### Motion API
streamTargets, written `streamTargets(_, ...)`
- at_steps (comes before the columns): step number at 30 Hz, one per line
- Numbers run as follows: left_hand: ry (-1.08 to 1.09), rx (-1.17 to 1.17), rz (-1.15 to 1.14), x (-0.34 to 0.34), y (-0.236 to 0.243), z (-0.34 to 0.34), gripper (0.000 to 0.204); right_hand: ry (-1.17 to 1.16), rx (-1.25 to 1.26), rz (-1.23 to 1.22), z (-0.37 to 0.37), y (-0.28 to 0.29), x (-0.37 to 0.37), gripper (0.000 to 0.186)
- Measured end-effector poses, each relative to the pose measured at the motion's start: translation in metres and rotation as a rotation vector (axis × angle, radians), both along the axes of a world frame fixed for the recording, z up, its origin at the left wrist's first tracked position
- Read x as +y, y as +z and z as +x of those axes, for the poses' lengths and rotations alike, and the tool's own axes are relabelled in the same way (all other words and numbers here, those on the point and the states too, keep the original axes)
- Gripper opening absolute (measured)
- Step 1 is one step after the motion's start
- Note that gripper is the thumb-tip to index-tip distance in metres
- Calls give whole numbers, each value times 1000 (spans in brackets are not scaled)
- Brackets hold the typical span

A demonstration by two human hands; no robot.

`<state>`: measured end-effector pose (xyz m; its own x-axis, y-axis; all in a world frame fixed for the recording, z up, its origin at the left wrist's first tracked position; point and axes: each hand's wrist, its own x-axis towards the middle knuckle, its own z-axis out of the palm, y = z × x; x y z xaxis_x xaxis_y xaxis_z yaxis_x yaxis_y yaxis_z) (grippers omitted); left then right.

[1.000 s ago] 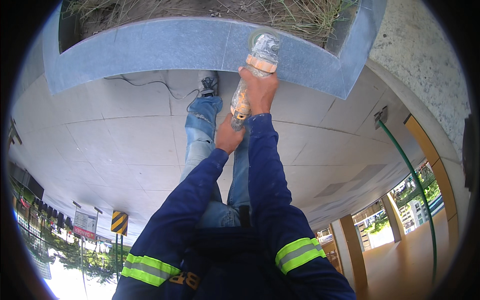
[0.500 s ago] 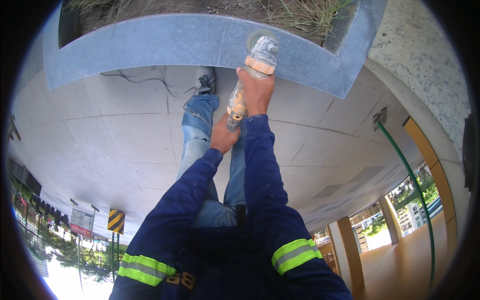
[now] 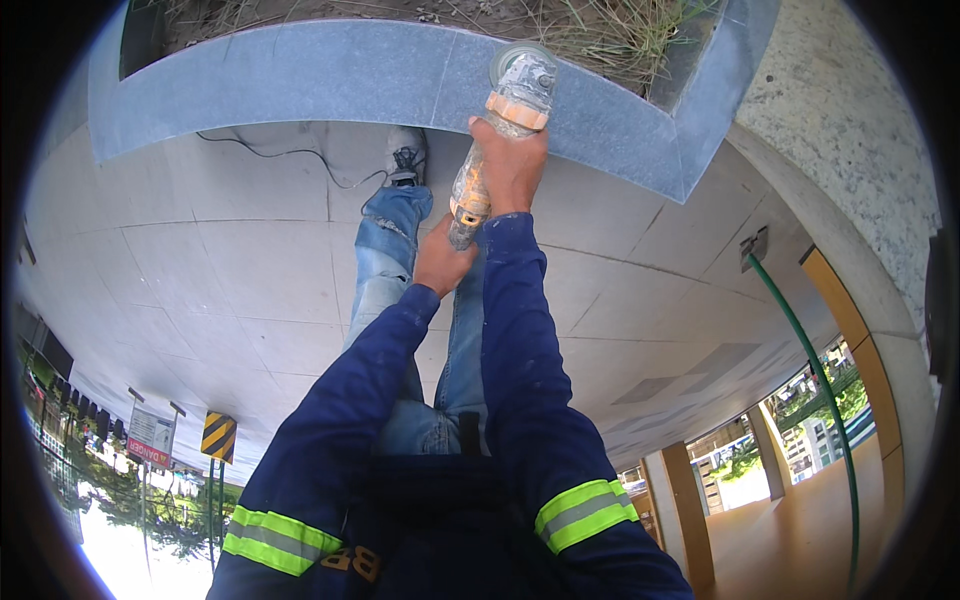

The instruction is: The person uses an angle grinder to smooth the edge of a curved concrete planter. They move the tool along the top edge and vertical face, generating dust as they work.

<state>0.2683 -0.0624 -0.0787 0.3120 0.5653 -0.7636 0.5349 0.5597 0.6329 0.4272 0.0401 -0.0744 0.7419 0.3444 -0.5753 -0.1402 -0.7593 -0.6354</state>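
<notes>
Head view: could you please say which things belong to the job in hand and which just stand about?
Likely in the job: grinder, left hand, right hand, blue-grey ledge, cord (connection hidden).

Likely just about: green post, striped sign, dry grass.

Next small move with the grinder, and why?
I'd probably slide the grinder slightly left along the blue-grey ledge, disc flat. Its disc is over the ledge near the soil-side edge, and the ledge runs on that way. The right hand grips the body and the left hand the rear end, so both could guide it.
</notes>
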Motion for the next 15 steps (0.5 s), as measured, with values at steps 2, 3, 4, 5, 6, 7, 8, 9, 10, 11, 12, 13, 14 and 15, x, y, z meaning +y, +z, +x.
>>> streamTargets(2, -44, 20, -21, -3, 3, -1, 48, -34, -3, 22, 2, -2, -5, 60)
streamTargets(3, -65, 30, -31, -5, 4, 0, 49, -55, -2, 31, 1, 0, -9, 59)
streamTargets(4, -68, 37, -34, -7, 6, 0, 49, -76, -2, 41, 1, 1, -12, 58)
streamTargets(5, -72, 44, -37, -12, 7, 1, 49, -60, 2, 53, 1, -2, -17, 58)
streamTargets(6, -76, 51, -40, -15, 7, 2, 49, -44, 6, 64, 1, -5, -22, 58)
streamTargets(7, -39, 33, -44, -18, 7, 3, 49, -27, 9, 75, 1, -9, -25, 58)
streamTargets(8, -1, 19, -49, -19, 8, 3, 48, -3, 5, 39, -1, -7, -23, 59)
streamTargets(9, 37, 4, -54, -19, 8, 5, 48, 21, 0, 3, -3, -6, -19, 59)
streamTargets(10, 65, -7, -46, -19, 7, 7, 48, 40, -9, -20, -3, -5, -15, 60)
streamTargets(11, 92, -18, -39, -17, 5, 9, 48, 59, -18, -42, -5, -3, -10, 60)
streamTargets(12, 119, -28, -31, -14, 2, 10, 48, 74, -31, -52, -5, -1, -4, 60)
streamTargets(13, 115, -28, -45, -12, -1, 13, 47, 88, -43, -61, -4, 0, 1, 61)
streamTargets(14, 110, -30, -59, -10, -3, 16, 47, 89, -53, -58, -2, -1, 4, 60)
streamTargets(15, 105, -33, -73, -6, -4, 19, 46, 90, -63, -53, 2, -2, 6, 60)
